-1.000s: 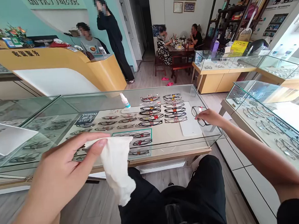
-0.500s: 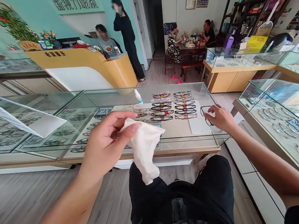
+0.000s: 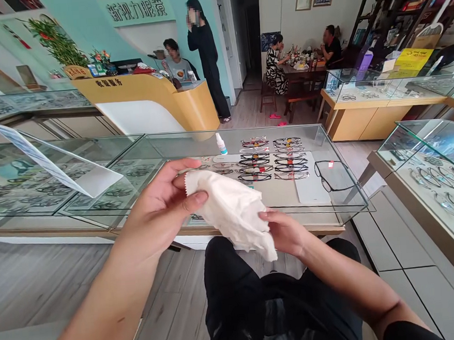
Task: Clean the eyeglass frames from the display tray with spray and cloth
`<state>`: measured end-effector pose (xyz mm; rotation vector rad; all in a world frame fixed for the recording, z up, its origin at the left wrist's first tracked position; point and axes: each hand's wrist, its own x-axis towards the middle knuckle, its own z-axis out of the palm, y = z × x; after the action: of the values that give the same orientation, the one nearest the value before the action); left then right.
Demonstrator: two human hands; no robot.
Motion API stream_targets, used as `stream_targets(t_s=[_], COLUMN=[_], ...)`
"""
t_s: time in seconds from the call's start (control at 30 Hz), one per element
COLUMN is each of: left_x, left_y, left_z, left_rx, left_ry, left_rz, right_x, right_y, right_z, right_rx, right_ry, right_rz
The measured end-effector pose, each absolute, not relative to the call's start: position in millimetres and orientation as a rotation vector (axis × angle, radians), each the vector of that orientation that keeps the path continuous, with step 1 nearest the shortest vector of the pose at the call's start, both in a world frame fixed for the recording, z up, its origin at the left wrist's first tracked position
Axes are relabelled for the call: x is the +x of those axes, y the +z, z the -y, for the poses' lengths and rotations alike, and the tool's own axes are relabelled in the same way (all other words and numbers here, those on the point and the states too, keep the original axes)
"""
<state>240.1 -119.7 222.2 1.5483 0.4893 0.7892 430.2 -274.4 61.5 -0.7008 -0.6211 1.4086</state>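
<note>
A white cleaning cloth hangs stretched between my two hands above the counter's front edge. My left hand pinches its upper left corner between thumb and fingers. At the lower right side, my right hand grips the cloth, its fingers partly hidden behind the fabric. A pair of black-framed glasses with a small red-and-white tag rests on the glass top at the right, apart from both hands. Behind the cloth, several eyeglass frames lie in two columns, and a small white spray bottle stands upright.
The glass display counter spans the space before me. A folded white card stands on its left part. Another glass case is at the right. People are beyond, by a yellow reception desk and a dining table.
My right hand has let go of the black-framed glasses, leaving them on the counter, and moved left to take hold of the cloth. The cloth is now spread sideways.
</note>
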Motion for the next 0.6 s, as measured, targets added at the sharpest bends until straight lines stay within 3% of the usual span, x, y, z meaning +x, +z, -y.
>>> stream_targets(t_s=[0.37,0.6], left_x=[237.6,258.3], left_y=[172.4,180.8], left_z=[85.8,77.9], left_rx=[1.609,1.57], left_ry=[1.008,1.015], left_rz=[-0.792,-0.515], right_x=[487.9,513.0], right_y=[148.2,171.1], right_z=[298.6,270.8], right_rx=[-1.204,-1.135], right_ry=[0.496,0.492], right_rz=[0.897,0.912])
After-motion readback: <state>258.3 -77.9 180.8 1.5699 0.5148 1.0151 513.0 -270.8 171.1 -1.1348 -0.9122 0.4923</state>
